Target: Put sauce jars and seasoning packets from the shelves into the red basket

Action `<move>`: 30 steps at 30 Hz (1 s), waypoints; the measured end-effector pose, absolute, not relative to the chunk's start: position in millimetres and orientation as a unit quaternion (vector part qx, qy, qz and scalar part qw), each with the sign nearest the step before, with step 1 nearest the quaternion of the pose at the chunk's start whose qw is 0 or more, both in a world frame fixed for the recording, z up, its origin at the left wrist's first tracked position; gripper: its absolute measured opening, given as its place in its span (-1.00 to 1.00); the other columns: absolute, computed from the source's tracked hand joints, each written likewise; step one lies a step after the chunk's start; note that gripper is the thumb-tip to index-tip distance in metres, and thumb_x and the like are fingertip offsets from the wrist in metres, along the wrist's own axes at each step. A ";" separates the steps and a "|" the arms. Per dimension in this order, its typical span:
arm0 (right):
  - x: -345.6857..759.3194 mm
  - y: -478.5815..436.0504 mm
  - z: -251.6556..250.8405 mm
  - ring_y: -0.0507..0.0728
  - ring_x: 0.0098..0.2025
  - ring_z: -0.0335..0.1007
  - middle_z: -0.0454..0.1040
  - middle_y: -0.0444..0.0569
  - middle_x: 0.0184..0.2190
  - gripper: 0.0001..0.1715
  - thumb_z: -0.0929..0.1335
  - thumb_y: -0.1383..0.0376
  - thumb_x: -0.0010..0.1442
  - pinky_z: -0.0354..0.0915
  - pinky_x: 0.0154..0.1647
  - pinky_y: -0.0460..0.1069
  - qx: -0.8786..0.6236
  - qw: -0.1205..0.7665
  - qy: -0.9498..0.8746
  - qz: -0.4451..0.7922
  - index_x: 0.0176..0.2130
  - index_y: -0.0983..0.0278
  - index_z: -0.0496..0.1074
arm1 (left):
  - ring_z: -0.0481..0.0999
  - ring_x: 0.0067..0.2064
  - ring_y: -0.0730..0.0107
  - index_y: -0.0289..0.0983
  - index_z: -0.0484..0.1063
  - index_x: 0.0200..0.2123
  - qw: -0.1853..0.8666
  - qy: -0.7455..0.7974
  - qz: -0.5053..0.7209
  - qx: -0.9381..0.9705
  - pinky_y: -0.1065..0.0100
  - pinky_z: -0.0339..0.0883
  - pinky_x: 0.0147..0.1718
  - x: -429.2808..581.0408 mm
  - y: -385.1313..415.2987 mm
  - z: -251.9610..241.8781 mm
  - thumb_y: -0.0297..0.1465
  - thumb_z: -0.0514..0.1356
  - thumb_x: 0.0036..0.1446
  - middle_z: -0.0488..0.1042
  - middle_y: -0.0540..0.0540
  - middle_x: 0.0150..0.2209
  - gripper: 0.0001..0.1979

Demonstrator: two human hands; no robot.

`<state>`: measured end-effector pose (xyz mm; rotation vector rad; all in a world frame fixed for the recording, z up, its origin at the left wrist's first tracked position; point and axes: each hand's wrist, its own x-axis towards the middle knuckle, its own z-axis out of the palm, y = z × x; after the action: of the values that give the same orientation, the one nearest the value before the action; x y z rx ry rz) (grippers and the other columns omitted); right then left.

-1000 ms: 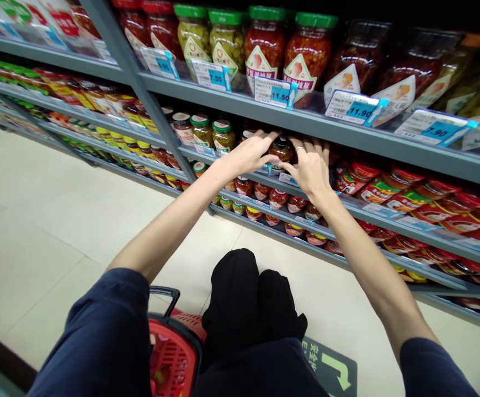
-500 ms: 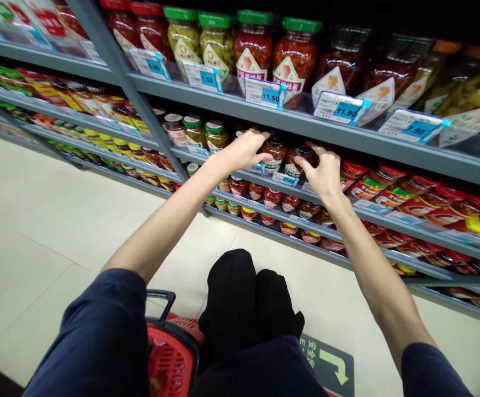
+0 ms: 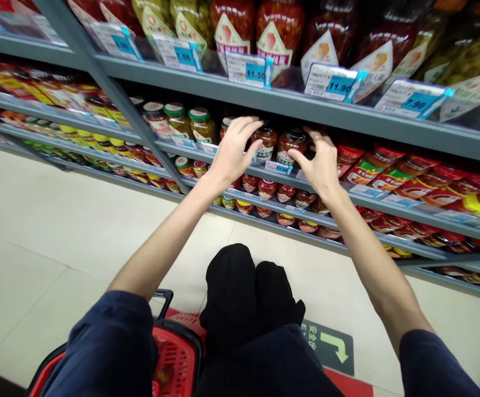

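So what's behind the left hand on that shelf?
A jar peeks out to the left of the left hand, and a dark-lidded jar shows partly on its other side. Whatever stands directly behind the palm is covered.

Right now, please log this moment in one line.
left hand: beside dark-lidded jar; right hand: beside neighbouring jar; contact: unclear; both jars: on shelf

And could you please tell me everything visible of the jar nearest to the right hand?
The jar looks like glass, with reddish brown contents, a dark lid and a pale label with green. It stands upright on the shelf, beside a similar jar. The right hand is at its right side, thumb in front; contact is unclear.
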<state>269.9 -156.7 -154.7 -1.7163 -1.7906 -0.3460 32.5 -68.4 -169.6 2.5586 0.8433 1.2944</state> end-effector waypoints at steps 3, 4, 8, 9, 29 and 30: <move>276.5 -145.4 -157.1 0.39 0.25 0.34 0.42 0.23 0.23 -0.23 0.32 0.02 0.33 0.33 0.24 0.31 -0.646 0.300 -0.694 -0.107 0.38 0.29 0.18 | 0.18 0.40 -0.04 -0.13 0.21 0.35 0.081 0.278 0.412 0.864 -0.14 0.01 0.38 42.6 -62.6 -173.2 -0.06 0.00 0.38 0.29 -0.27 0.32 -0.44; 277.9 -142.9 -156.5 0.39 0.25 0.34 0.41 0.22 0.24 -0.22 0.31 0.03 0.34 0.34 0.24 0.31 -0.642 0.299 -0.700 -0.100 0.39 0.29 0.17 | 0.19 0.39 -0.05 -0.12 0.21 0.35 0.084 0.282 0.404 0.866 -0.14 0.02 0.38 45.6 -59.3 -173.0 -0.05 0.01 0.37 0.31 -0.28 0.31 -0.43; 273.7 -153.4 -151.8 0.41 0.29 0.29 0.36 0.23 0.27 -0.20 0.32 0.03 0.33 0.29 0.26 0.33 -0.644 0.302 -0.695 -0.102 0.40 0.28 0.13 | 0.21 0.37 -0.07 -0.11 0.24 0.33 0.091 0.292 0.405 0.862 -0.15 0.04 0.37 47.2 -58.3 -169.9 -0.02 0.02 0.36 0.35 -0.29 0.27 -0.43; 270.7 -161.2 -151.9 0.41 0.30 0.28 0.35 0.24 0.28 -0.21 0.32 0.02 0.33 0.28 0.27 0.33 -0.650 0.310 -0.684 -0.112 0.40 0.28 0.15 | 0.21 0.38 -0.07 -0.12 0.25 0.33 0.088 0.295 0.418 0.855 -0.15 0.04 0.36 45.2 -62.7 -170.4 -0.02 0.01 0.37 0.35 -0.28 0.27 -0.44; 239.0 -182.1 -202.4 0.05 -0.68 0.38 0.57 -0.09 -0.52 -0.59 0.33 0.05 0.32 0.25 -0.66 -0.08 -0.677 0.465 -0.568 0.055 -0.09 0.30 0.56 | 0.55 0.06 -0.08 -0.27 0.43 0.13 0.141 0.354 0.308 0.872 0.02 0.29 0.11 66.2 -83.3 -200.5 -0.28 0.07 0.41 0.58 -0.29 -0.14 -0.66; 240.5 -183.3 -203.6 0.06 -0.67 0.38 0.58 -0.07 -0.51 -0.57 0.33 0.04 0.32 0.27 -0.65 -0.06 -0.676 0.467 -0.568 0.046 -0.10 0.31 0.58 | 0.58 0.02 -0.04 -0.26 0.43 0.14 0.141 0.364 0.311 0.867 0.05 0.31 0.08 64.5 -88.5 -204.9 -0.28 0.07 0.41 0.59 -0.27 -0.17 -0.66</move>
<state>240.5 -183.3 -203.6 -1.6596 -1.3934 0.1126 64.5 -88.5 -204.9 2.5022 1.0509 0.8980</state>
